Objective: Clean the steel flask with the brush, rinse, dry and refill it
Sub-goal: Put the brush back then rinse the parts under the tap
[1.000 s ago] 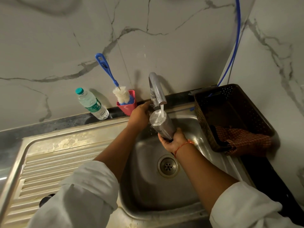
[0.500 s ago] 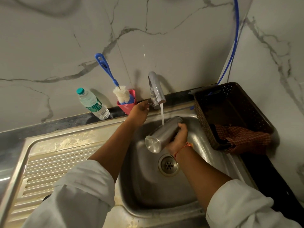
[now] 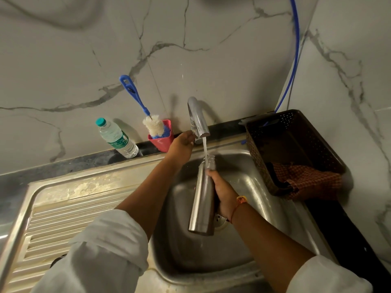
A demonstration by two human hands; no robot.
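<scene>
Over the sink, the steel flask is held in the right grip, which is curled round its body from the right side. Its long axis is set nearly upright, mouth under the stream from the tap, base above the drain. The left grip is laid against the tap; its closure cannot be told.

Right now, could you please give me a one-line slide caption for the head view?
The right hand holds the steel flask mouth-up under the running tap; left hand at the tap's base.
</scene>
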